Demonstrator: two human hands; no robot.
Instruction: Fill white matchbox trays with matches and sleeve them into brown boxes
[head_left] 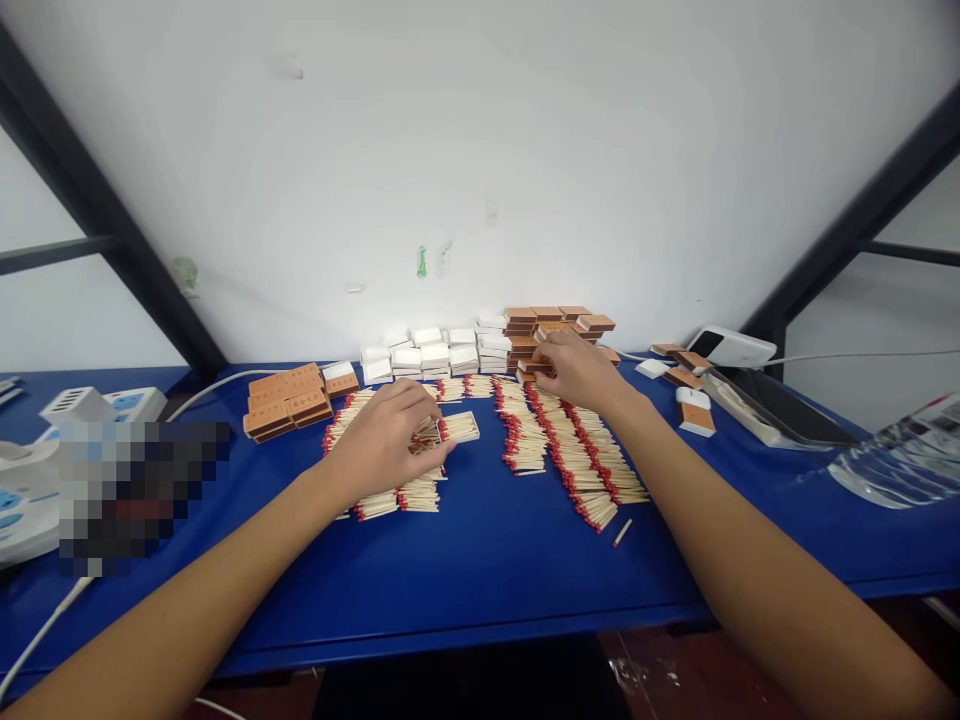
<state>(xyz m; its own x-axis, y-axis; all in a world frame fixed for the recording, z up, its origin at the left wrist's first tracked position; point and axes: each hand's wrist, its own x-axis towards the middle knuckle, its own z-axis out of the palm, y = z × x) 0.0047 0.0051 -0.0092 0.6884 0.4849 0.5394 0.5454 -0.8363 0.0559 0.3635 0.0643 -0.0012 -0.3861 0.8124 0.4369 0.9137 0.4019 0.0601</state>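
My left hand (394, 432) is closed round a small white matchbox tray (466, 428) with matches lying in it. Beneath and around that hand spread red-tipped matches (416, 495) in bunches. At the stack of brown matchbox sleeves (544, 314), my right hand (577, 368) has its fingers closed on a matchbox sleeve (531, 367) at the front of the stack. Long rows of matches (585, 470) lie below my right hand, with one loose match (622, 532) apart from them.
White matchbox trays (420, 355) are piled by the wall. Closed matchboxes (289, 400) sit at left, near a power strip (135, 405). To the right are scattered matchboxes (696, 415), a white device (731, 347), a dark phone-like slab (784, 405) and clear plastic packaging (900, 455).
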